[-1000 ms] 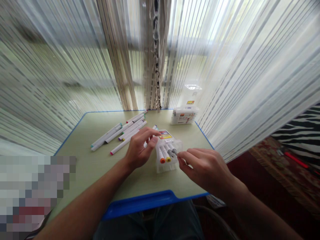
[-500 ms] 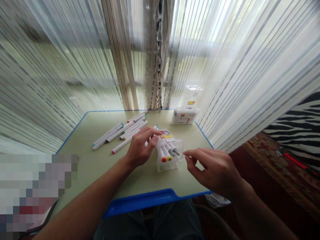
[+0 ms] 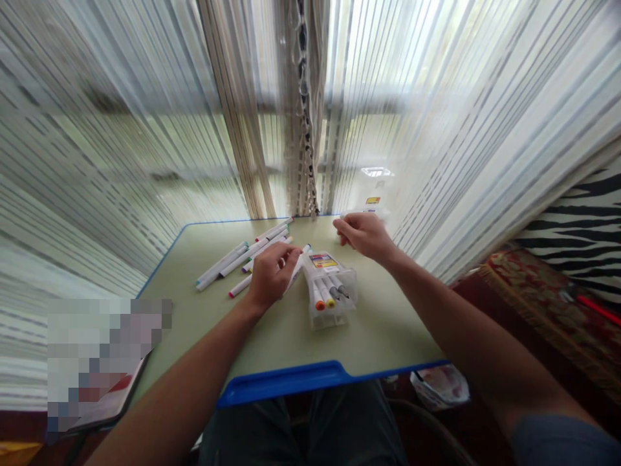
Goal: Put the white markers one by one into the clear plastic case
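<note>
In the head view, the right hand (image 3: 361, 234) has just moved. Half a second ago it was beside the near clear case (image 3: 352, 275), right of centre in the frame; now it is farther up, in front of the second clear case (image 3: 373, 200), hiding most of that case's lower part. This leaves the near case's right side free of any hand. Its contents look the same: an orange-ended marker (image 3: 319, 304), a yellow-ended marker (image 3: 330, 301) and two grey-ended markers (image 3: 343, 292), side by side at centre right.

The left hand (image 3: 272, 273) has drawn back slightly from the near case's labelled top (image 3: 324, 260), where its fingertips were; they now seem apart from it, just to its left. The thumb and fingers are bent in close to each other. A white marker (image 3: 293, 277) runs between this hand and the case, and I cannot tell whether it is gripped or only lies behind.

The right hand's fingers are curled in; whether they pinch anything or touch the second case is hidden. Loose markers (image 3: 233, 264) lie left of centre on the table (image 3: 272, 346).
</note>
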A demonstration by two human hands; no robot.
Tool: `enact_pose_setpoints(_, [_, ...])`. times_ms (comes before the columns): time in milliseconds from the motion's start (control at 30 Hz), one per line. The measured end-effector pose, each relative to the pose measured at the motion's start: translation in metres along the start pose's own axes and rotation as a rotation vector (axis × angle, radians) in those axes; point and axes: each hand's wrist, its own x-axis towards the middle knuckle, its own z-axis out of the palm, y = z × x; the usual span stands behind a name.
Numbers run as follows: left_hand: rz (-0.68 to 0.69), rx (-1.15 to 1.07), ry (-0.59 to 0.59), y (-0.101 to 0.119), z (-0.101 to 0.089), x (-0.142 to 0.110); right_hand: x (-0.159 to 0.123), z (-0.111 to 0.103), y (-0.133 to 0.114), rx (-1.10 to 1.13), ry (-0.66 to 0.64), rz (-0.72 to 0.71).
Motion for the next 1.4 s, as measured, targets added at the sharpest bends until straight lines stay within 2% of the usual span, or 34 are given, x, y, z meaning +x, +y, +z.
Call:
enact_pose_setpoints(67, [-0.011, 0.040, -0.001, -0.005, -0.001, 0.002, 0.006, 0.017, 0.011, 0.020, 0.065, 0.013])
enact_pose_setpoints(133, [-0.027, 0.073, 0.002, -0.011, -0.003, 0.004, 0.000, 0.029, 0.022, 0.030, 0.095, 0.013])
enact_pose_setpoints(233, [-0.061, 0.118, 0.011, -0.018, -0.009, 0.008, -0.016, 0.036, 0.035, -0.007, 0.068, -0.040])
enact_pose_setpoints(333, [-0.095, 0.151, 0.006, -0.022, -0.013, 0.011, -0.023, 0.036, 0.043, -0.072, 0.038, -0.068])
enact_pose_setpoints(500, [-0.124, 0.176, -0.041, -0.022, -0.011, 0.010, -0.019, 0.039, 0.049, -0.088, 0.029, -0.043])
enact_pose_setpoints(800, [-0.157, 0.223, -0.124, -0.021, -0.011, 0.009, -0.019, 0.040, 0.049, -0.092, 0.038, -0.008])
enact_pose_setpoints(900, [-0.183, 0.242, -0.110, -0.023, -0.014, 0.011, -0.018, 0.041, 0.048, -0.097, 0.041, 0.002])
enact_pose_setpoints(1067, [-0.289, 0.264, -0.022, -0.023, -0.018, 0.014, -0.018, 0.040, 0.048, -0.090, 0.034, -0.008])
enact_pose_setpoints(1200, [-0.277, 0.267, -0.023, -0.025, -0.017, 0.013, -0.020, 0.040, 0.050, -0.067, 0.014, -0.027])
enact_pose_setpoints(1400, [-0.183, 0.280, -0.127, -0.024, -0.013, 0.009, -0.021, 0.039, 0.051, -0.057, -0.003, -0.040])
